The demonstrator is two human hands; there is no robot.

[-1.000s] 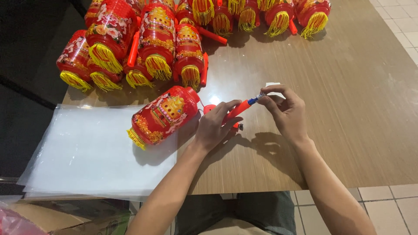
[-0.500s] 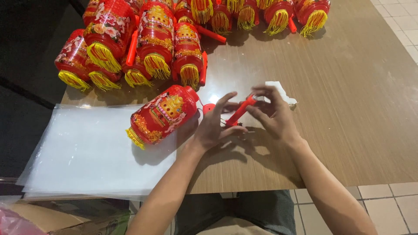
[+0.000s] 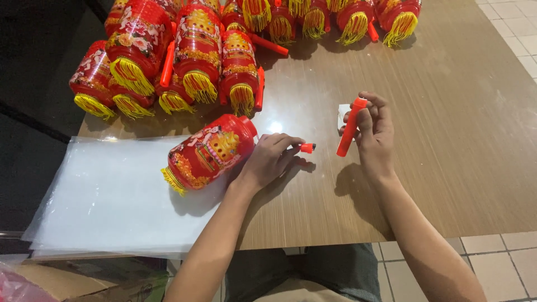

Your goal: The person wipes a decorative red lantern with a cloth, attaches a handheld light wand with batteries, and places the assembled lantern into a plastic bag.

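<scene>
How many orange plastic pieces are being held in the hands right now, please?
2: a long orange tube in the right hand, and a short orange piece at the left hand's fingertips. More orange sticks lie among the piled lanterns.

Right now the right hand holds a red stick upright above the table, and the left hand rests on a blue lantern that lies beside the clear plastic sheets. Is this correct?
Not quite: the lantern under the left hand is red with gold patterns and a yellow fringe, not blue, as the head view shows. The rest stands: the right hand holds the red stick upright above the table, and the lantern lies beside the clear plastic sheets.
</scene>
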